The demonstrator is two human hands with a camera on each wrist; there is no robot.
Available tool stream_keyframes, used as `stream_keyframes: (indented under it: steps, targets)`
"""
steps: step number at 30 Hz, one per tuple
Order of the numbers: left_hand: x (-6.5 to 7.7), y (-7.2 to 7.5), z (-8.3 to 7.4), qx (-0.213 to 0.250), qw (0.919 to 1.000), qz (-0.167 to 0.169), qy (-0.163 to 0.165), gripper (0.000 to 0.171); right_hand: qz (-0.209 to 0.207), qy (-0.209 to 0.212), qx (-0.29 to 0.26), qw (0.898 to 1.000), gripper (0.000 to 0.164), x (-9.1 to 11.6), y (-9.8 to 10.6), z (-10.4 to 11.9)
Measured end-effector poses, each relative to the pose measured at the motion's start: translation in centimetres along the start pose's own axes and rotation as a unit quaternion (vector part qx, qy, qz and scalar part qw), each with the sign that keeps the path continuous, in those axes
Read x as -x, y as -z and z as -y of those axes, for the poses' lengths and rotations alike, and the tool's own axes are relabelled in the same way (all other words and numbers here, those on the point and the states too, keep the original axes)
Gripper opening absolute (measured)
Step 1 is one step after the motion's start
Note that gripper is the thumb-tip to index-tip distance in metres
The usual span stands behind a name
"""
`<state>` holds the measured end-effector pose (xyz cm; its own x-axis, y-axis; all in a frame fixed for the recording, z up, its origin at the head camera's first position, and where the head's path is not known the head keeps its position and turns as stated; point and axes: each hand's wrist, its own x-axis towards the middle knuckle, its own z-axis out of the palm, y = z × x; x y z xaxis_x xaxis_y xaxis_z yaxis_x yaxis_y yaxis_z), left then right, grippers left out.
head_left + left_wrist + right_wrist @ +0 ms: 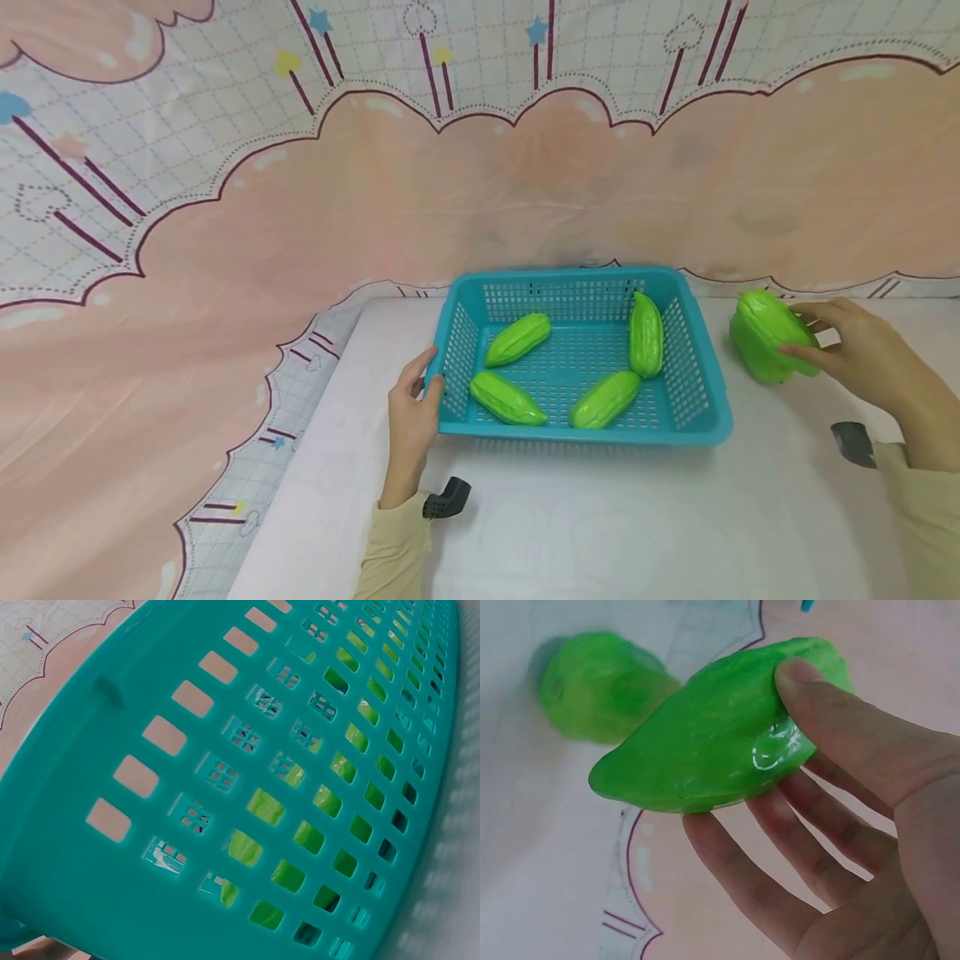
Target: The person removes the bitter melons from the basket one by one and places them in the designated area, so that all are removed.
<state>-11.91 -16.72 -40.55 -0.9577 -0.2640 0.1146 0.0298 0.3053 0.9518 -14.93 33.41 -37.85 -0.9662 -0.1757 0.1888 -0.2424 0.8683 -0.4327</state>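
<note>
My right hand (pixel 862 350) pinches a glossy green ridged gourd (pixel 720 735) between the thumb on one side and the fingertips on the other. In the head view that gourd overlaps a second green gourd (pixel 753 354) on the table, right of the blue plastic basket (pixel 570 437). The second gourd (pixel 604 686) is blurred behind the held one in the right wrist view. My left hand (pixel 416 412) grips the basket's left rim, its fingers largely hidden in the left wrist view. Inside the basket lie several similar gourds (pixel 603 400), spread over its floor.
The white table (pixel 585 517) extends in front of the basket and to both sides. A patterned pink and white cloth (pixel 480 200) hangs behind the table and along its left edge. Dark wrist-camera mounts (pixel 447 498) project from both sleeves.
</note>
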Motion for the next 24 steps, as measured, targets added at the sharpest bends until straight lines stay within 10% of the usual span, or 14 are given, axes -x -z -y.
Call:
stream_keyframes:
  steps: [24]
  targets:
    - [0.1, 0.0, 0.2, 0.009, 1.0000, -0.003, -0.002, 0.043, -0.007, -0.042, 0.026, 0.999, 0.056, 1.8, -0.6, -3.9]
